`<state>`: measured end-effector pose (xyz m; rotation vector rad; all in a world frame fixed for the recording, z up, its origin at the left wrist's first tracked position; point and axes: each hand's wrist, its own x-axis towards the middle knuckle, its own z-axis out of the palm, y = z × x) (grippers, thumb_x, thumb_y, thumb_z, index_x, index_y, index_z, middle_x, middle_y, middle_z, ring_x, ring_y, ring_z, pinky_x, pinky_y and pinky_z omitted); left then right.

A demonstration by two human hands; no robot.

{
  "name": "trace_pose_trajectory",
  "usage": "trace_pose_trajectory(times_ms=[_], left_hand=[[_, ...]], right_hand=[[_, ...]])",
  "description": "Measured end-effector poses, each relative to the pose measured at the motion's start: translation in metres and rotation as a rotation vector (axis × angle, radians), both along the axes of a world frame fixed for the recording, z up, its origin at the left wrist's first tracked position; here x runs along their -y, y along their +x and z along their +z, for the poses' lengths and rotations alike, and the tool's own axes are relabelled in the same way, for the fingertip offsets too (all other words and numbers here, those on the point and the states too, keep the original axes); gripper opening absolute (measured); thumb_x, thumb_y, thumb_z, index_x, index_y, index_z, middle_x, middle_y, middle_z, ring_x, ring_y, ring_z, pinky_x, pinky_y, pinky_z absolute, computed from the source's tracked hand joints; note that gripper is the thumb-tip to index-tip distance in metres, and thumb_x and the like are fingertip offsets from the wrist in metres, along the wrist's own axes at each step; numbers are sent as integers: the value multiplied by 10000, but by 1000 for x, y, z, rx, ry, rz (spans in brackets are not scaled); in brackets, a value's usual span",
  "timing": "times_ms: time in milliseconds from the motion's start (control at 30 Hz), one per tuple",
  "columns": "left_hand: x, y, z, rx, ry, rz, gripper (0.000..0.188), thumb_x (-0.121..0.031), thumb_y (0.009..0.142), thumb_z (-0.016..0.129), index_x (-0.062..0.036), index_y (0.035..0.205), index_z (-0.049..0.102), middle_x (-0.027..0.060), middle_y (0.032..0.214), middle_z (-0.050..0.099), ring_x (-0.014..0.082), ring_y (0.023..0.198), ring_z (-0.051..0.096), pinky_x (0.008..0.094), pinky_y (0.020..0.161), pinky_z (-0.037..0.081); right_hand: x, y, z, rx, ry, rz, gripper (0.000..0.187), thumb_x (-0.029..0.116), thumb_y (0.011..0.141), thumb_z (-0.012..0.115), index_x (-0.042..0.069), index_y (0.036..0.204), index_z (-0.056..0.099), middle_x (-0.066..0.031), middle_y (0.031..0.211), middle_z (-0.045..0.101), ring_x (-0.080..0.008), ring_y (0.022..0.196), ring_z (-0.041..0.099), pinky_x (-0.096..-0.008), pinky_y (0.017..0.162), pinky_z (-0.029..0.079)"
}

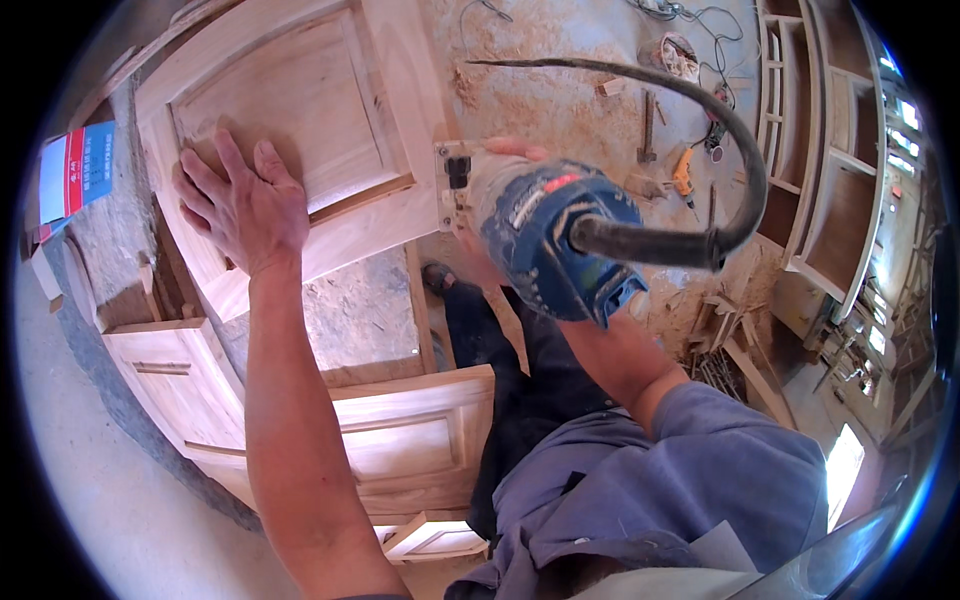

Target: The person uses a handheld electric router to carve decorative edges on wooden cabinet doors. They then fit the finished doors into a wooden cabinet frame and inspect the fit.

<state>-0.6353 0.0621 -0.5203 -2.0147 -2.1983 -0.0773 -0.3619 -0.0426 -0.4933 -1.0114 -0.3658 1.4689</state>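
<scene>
Your left hand [245, 205] lies palm down on the raised-panel wooden door [275, 95], fingers spread apart, pressing on panel and frame. Your right hand [515, 148] has its fingers clamped around the blue trim router [560, 225]; only part of them shows past the body, the rest being concealed by the tool. Router position: at the door's right edge, its base plate [446, 190] beside the frame; cannot tell whether the cutter meets the wood, as the bit is out of sight. Containers: the bucket [652, 62] on the sawdust-covered floor [540, 110] holds brownish pieces, too small to identify. The wooden cabinet carcass [838, 165] at your right has open compartments, their depths in shadow and its far side bent by the lens rim. The blue, red and white carton [75, 170] at far left is partly lost in the dark border; its contents cannot be seen. The black cord [740, 150] arcs from the router and tapers to a blur at upper centre. Your door's top edge is cut off by the frame. Nearer your body, another panelled wooden piece [440, 440] is partly covered by your left forearm.
</scene>
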Motion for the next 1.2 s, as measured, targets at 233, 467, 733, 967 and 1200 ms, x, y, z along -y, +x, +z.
trace_pose_trajectory(times_ms=[233,467,733,967,1200], left_hand=[[-1,0,-3,-54,-30,34,610,-526,1048,350,-197,1561,381,200,1637,230,399,1518,149,546,1226,111],[-6,-1,2,-15,-23,30,614,-524,1047,350,-189,1560,385,215,1630,245,407,1517,160,551,1223,114],[-12,-2,9,5,-42,18,619,-511,1043,345,-158,1548,405,246,1612,264,434,1505,181,566,1212,133],[-13,-7,23,33,-49,13,602,-481,1040,367,-117,1514,446,252,1600,280,444,1497,195,572,1206,143],[-27,-14,46,51,-71,23,599,-469,1040,382,-90,1498,454,250,1595,282,449,1498,189,575,1208,140]], right_hand=[[-33,-15,6,1571,381,173,686,160,710,827,48,1300,498,-115,1324,521,-237,1225,518,-378,1060,379],[-91,-18,-16,1620,525,40,282,224,718,852,108,939,722,-22,970,707,-212,868,680,-372,786,529],[-173,-25,-25,1281,358,-201,670,204,606,833,32,1180,534,-144,1015,683,-367,911,681,-432,792,542],[-232,-34,-12,1260,452,-294,779,184,586,833,22,1259,475,-172,1064,668,-376,949,670,-431,840,537],[-282,-46,5,1180,447,-293,803,176,588,833,16,1285,469,-187,1114,652,-357,1002,662,-418,871,530]])
